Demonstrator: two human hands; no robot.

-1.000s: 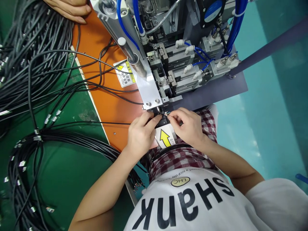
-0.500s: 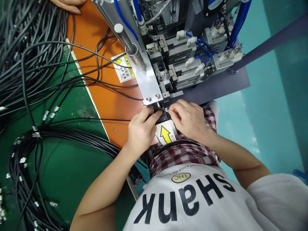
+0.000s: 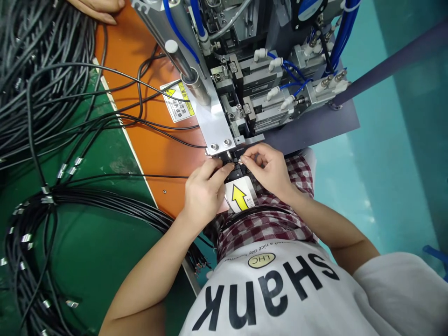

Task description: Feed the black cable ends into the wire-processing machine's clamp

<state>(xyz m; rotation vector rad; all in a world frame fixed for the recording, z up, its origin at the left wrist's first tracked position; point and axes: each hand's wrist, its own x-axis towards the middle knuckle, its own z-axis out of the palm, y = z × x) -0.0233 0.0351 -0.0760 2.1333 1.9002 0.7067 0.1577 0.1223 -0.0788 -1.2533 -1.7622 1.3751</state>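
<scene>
My left hand [image 3: 203, 192] is closed at the front of a machine [image 3: 215, 123], thumb and fingertips pressed down at a small black block [image 3: 235, 174]. A black cable [image 3: 154, 176] runs from the left into this hand, and the fingers cover its end. From the other side my right hand [image 3: 269, 169] pinches thin wire ends [image 3: 240, 162] between thumb and forefinger. Those fingertips nearly meet the left thumb, and the fine wires are too small to make out fully. Just below the block lies a white label with a yellow arrow [image 3: 240, 197].
Black cables [image 3: 42, 107] heap on the green mat [image 3: 101, 242] at left, with a tied bundle [image 3: 105, 193] nearer me. Another person's hand [image 3: 100, 7] rests at the top left. Metal cylinders [image 3: 266, 109] with blue air tubes [image 3: 345, 32] stand beyond my right hand.
My right hand has shifted slightly left, its fingertips closer to the block, with the fingers still pinched. The left hand stays at the block. The whole view has shifted a little.
</scene>
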